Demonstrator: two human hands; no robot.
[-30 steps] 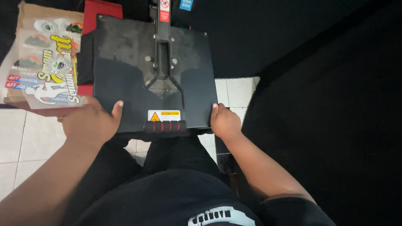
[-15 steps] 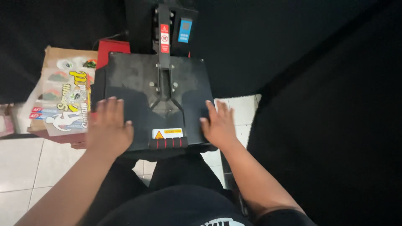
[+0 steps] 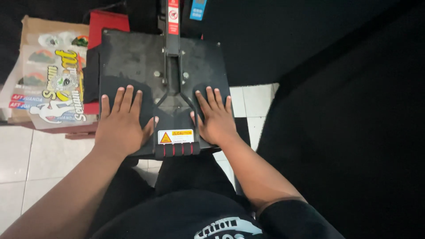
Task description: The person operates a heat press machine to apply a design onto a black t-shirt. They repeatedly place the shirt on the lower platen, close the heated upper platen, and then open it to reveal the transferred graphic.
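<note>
We had both palms down on the black top plate (image 3: 133,66) of the heat press, which lay directly in front of us, above our lap. Our left hand (image 3: 121,121) lay flat on the plate to the left of its central arm (image 3: 172,66), fingers spread and stretched out, thumb angled toward the middle; it gripped nothing. Our right hand (image 3: 215,118) lay flat in the same way on the right of that arm, fingers extended and slightly apart, closed on nothing.

Between the two thumbs, at the plate's near edge, sat a warning sticker (image 3: 175,136) with a yellow triangle, and just below it a black handle grip (image 3: 177,149) with red stripes. The arm ran away from us up the middle of the plate, carrying a red and white label (image 3: 173,17) at its far end, with a blue tag (image 3: 198,9) just to the right.

Left of the plate lay a cardboard sheet (image 3: 48,73) covered with printed stickers, and a red box (image 3: 108,22) showed at the plate's far left corner. White floor tiles (image 3: 31,155) lay beneath, left of the press.
</note>
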